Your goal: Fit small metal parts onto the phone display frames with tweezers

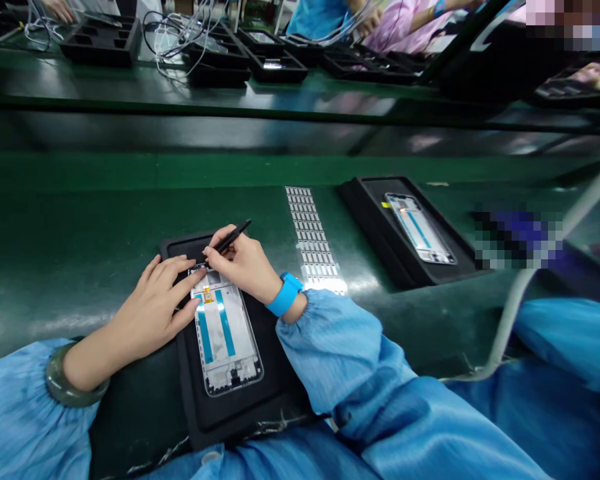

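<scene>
A silver phone mid-frame (pixel 243 333) with two blue strips and a small orange flex part lies in a black foam tray (pixel 286 377) before me. My left hand (pixel 155 301) rests with fingers stretched out over the frame's upper left edge. Between the thumb and fingers of my right hand (pixel 253 263) is a slim black pen-like tool (pixel 237 235), its upper end pointing up and right. The tool's lower end is at the top of the frame, where my fingers partly hide the contact.
Right of my tray lies a long sheet of small silver stickers (pixel 307 223). Beyond it, another black tray (pixel 373 243) holds a second phone frame (pixel 427 239). Cables (pixel 180 40) and several dark trays (pixel 100 40) line the raised bench behind, with co-workers there. A pale curved tube (pixel 513 313) stands at right.
</scene>
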A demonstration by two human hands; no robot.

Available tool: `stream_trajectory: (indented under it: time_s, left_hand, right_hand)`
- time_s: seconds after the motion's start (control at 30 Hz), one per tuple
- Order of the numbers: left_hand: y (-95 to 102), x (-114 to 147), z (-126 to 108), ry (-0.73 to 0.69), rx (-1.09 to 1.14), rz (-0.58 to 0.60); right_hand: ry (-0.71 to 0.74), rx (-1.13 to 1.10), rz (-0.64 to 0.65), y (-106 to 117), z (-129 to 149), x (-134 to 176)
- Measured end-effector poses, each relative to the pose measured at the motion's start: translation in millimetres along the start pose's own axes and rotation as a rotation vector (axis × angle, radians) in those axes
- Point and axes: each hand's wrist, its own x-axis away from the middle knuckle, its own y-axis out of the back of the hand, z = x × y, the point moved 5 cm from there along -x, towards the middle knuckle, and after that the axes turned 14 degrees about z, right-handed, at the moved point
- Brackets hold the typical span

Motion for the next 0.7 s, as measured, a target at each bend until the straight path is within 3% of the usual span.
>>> stream_trajectory:
  time_s: [0.4,0.7]
  left_hand:
    - [1.8,0,-1,-0.004,-0.005,0.001]
    - [0.2,-1,0,0.003,0.039,-0.002]
  right_hand:
    - [0.181,0.379,0.038,-7,13,5]
    - [-0.015,0.023,0.0,3,0,-3]
